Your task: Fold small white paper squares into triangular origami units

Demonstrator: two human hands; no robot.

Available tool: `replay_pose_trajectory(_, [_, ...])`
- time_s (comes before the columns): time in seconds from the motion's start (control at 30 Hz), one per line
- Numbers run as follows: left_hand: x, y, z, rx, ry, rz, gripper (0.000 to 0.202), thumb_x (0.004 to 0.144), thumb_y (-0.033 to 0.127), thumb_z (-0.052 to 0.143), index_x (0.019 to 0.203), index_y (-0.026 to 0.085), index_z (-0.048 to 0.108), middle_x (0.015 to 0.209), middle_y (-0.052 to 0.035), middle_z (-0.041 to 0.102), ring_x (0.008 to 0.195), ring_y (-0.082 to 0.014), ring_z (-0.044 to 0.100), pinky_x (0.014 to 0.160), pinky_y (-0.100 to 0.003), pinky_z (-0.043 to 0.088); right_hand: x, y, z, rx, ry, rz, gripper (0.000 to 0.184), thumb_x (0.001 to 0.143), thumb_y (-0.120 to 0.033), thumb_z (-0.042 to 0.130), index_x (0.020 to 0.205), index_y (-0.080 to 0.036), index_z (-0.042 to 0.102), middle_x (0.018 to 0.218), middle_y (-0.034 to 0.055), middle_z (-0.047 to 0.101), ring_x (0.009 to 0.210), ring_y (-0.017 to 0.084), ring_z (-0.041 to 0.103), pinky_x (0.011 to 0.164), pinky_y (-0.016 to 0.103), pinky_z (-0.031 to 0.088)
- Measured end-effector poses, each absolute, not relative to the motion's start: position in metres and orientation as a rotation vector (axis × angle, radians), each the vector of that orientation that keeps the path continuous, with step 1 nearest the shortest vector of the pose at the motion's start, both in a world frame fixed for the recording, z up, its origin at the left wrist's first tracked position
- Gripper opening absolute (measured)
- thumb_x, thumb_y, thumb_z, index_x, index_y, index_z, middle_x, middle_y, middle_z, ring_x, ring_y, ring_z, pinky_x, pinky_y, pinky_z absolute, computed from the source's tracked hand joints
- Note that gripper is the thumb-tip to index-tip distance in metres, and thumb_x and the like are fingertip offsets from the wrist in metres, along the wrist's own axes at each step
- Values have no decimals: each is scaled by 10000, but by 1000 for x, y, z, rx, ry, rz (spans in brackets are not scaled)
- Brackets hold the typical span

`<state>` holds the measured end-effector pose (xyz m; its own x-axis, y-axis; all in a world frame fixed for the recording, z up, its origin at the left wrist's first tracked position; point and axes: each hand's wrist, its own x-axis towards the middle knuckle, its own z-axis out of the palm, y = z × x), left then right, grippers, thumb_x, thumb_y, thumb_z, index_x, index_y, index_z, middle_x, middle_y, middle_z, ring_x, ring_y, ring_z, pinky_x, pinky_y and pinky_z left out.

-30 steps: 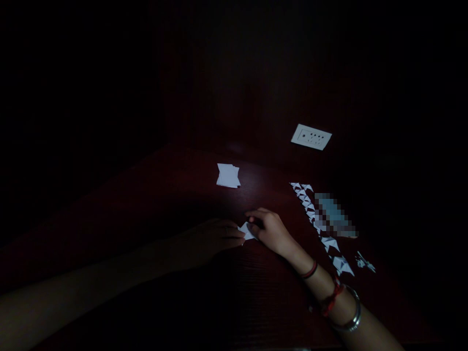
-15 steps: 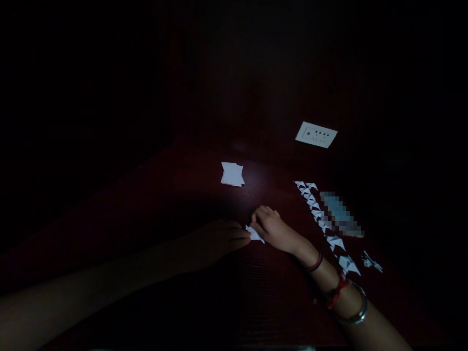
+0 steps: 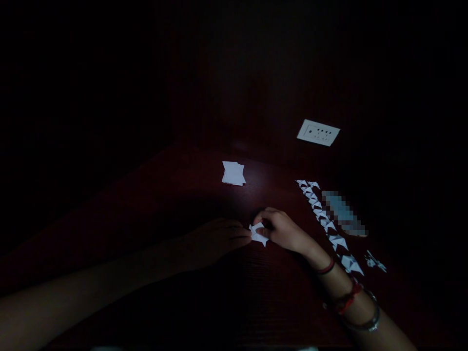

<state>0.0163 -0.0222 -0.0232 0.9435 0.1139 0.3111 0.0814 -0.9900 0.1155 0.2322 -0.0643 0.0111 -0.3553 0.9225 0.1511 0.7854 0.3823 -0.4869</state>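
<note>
A small white piece of folded paper [image 3: 260, 238] with pointed corners lies between my hands, low over the dark red table [image 3: 278, 312]. My left hand [image 3: 223, 237], deep in shadow, reaches in from the left and its fingertips pinch the paper's left end. My right hand [image 3: 283, 229] is closed on the right side, its thumb over the upper face and its other fingers curled behind. Part of the paper is hidden under that thumb. Bracelets circle my right wrist and forearm.
A stack of white paper sheets [image 3: 234, 174] lies farther back. Rows of folded white paper pieces [image 3: 318, 207] run down the right side, beside a blurred-out flat object [image 3: 343, 213] and a small pale tangled item [image 3: 375, 262]. A socket panel [image 3: 319, 133] is on the wall.
My right hand has shifted slightly right, and its thumb now lies over the paper. More of the paper shows, opened wider with several points. The left hand has barely moved.
</note>
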Motion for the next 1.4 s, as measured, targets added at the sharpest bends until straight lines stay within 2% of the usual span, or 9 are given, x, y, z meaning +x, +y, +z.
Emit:
replay_pose_trajectory(0.2, [17,-24,-22,3019,193,458,407,844,107,442,1235,206,395,1237,-29,480,1141,-197,385,938,-339,288,228,-69,4,-1491,-2052,477,213,700,-77,556,891,-152,616,736,3,614,656,107,555,620,216,420])
replay_pose_trajectory(0.37, [15,-25,-23,3038,226,467,361,850,118,431,1202,199,427,1209,-35,506,1121,-195,406,926,-336,293,227,-71,-1,-1522,-1967,510,143,704,-113,583,810,-167,662,738,6,657,661,117,591,609,210,435])
replay_pose_trajectory(0.53, [14,-27,-21,3046,242,509,355,847,130,440,1196,195,438,1199,-42,515,1108,-198,425,913,-336,305,227,-74,-1,-1390,-2018,519,145,724,-103,576,805,-173,674,752,3,650,683,106,586,649,204,442])
replay_pose_trajectory(0.77, [14,-27,-21,3016,245,486,412,838,136,463,1237,217,398,1223,-38,491,1128,-190,408,938,-329,297,232,-77,0,-1228,-2203,514,195,755,-87,543,865,-175,679,898,35,630,817,121,582,751,222,453])
replay_pose_trajectory(1.07, [13,-22,-28,3022,206,516,410,829,109,472,1221,214,409,1258,-28,459,1188,-187,343,966,-330,276,241,-78,-1,-1129,-2340,476,265,767,-67,503,962,-165,653,971,39,631,888,125,576,808,233,452])
replay_pose_trajectory(1.27, [15,-22,-27,3013,223,485,358,856,117,432,1201,211,427,1251,-25,467,1168,-185,362,954,-335,277,241,-80,1,-1140,-2296,476,257,772,-98,520,968,-204,649,967,18,638,856,122,595,778,239,476])
replay_pose_trajectory(1.4, [15,-23,-24,2996,210,482,372,844,116,440,1205,207,422,1239,-30,475,1155,-178,375,946,-325,291,240,-83,3,-1121,-2372,443,277,781,-80,502,987,-197,646,1001,28,622,898,123,580,824,237,462])
